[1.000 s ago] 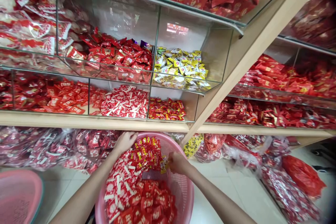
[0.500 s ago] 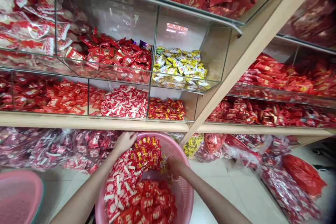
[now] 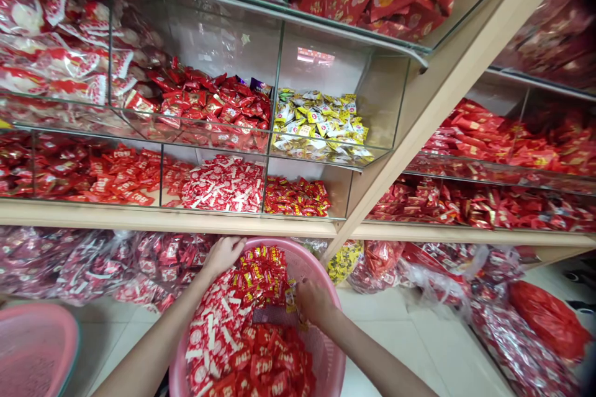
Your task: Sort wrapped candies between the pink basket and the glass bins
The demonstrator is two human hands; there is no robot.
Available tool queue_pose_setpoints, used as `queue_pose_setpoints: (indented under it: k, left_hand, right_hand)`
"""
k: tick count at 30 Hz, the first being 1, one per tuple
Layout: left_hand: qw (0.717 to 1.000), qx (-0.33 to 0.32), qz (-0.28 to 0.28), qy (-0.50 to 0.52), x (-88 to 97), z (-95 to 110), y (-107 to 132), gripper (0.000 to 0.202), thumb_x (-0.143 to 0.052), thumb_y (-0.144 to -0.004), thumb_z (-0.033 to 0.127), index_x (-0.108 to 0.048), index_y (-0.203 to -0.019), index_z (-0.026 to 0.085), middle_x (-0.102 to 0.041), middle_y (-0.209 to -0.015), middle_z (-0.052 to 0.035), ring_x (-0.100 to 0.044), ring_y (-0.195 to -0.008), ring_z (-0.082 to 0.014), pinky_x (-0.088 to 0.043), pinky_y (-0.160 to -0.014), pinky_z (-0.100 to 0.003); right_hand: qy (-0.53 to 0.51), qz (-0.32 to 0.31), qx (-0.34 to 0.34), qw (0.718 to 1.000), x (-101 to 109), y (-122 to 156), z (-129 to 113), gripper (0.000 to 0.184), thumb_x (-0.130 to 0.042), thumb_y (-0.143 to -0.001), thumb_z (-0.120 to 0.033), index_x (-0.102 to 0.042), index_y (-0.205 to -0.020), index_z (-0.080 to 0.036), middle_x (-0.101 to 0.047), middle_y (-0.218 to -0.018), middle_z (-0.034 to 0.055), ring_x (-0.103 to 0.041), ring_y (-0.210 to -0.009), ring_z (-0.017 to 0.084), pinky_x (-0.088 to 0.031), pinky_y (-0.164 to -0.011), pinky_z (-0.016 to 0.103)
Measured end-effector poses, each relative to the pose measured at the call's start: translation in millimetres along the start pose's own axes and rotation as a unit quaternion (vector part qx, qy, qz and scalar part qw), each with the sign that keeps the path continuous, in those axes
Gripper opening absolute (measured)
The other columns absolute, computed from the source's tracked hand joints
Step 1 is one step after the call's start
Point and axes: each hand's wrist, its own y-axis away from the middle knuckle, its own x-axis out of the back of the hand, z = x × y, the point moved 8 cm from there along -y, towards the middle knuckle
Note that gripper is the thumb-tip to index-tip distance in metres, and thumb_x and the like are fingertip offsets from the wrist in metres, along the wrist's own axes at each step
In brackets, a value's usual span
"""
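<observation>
A pink plastic basket (image 3: 333, 347) sits low in front of me, holding red, red-and-white and red-and-yellow wrapped candies (image 3: 261, 276). My left hand (image 3: 224, 254) grips the basket's far rim, fingers curled over it. My right hand (image 3: 313, 301) is down inside the basket beside the red-and-yellow candies, fingers closed in a pinch on small wrapped candies.
Glass-fronted shelf bins (image 3: 274, 105) above hold red candies, yellow candies (image 3: 321, 127) and red-and-white ones (image 3: 223, 183). Clear bags of sweets (image 3: 93, 260) lie under the wooden shelf (image 3: 162, 220). A second pink basket (image 3: 37, 347) is at lower left. More bags (image 3: 512, 329) cover the floor at right.
My right hand has sunk a little deeper into the basket toward the red-and-yellow candies. The left hand stays on the rim. The view has shifted slightly downward.
</observation>
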Motion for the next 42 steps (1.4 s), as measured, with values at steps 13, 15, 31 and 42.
queue_pose_setpoints:
  k: [13,15,31,42]
  left_hand:
    - [0.999,-0.041,0.009,0.007,-6.2,-10.5,-6.7,0.043,-0.034,-0.086,0.045,-0.065,-0.106,0.022,-0.069,-0.102,-0.008,-0.061,-0.099,-0.0227,-0.04,-0.084,-0.024]
    - [0.999,-0.045,0.011,0.007,-6.3,-10.8,-6.7,0.043,-0.034,-0.086,0.045,-0.065,-0.105,0.022,-0.069,-0.102,-0.0078,-0.061,-0.098,-0.0223,-0.04,-0.084,-0.024]
    - [0.999,-0.038,0.014,-0.006,-3.9,-10.6,-6.6,0.037,-0.036,-0.086,0.04,-0.066,-0.098,0.023,-0.07,-0.099,-0.0063,-0.062,-0.096,-0.021,-0.041,-0.083,-0.023]
    - [0.999,-0.049,0.018,-0.009,-4.5,-10.6,-7.1,0.039,-0.034,-0.086,0.041,-0.067,-0.098,0.022,-0.071,-0.095,-0.0068,-0.063,-0.094,-0.0211,-0.041,-0.082,-0.023]
  right_hand:
    - [-0.151,0.327,0.186,0.914,327.9,123.6,3.6,0.023,-0.053,-0.081,-0.038,-0.064,-0.082,-0.018,-0.062,-0.068,0.0002,-0.052,-0.055,0.009,-0.04,-0.052,0.022]
    - [-0.116,0.409,0.163,0.89,363.3,120.3,13.5,0.023,-0.055,-0.079,-0.037,-0.064,-0.082,-0.017,-0.061,-0.064,0.0004,-0.051,-0.051,0.009,-0.04,-0.052,0.024]
    - [-0.107,0.276,0.194,0.935,390.7,38.0,19.8,0.02,-0.066,-0.066,-0.031,-0.068,-0.08,-0.017,-0.066,-0.073,0.0014,-0.057,-0.066,0.012,-0.047,-0.063,0.026]
    - [-0.11,0.227,0.162,0.954,385.4,41.2,25.8,0.042,-0.067,-0.062,-0.044,-0.066,-0.092,-0.015,-0.065,-0.084,0.0036,-0.057,-0.077,0.016,-0.046,-0.073,0.032]
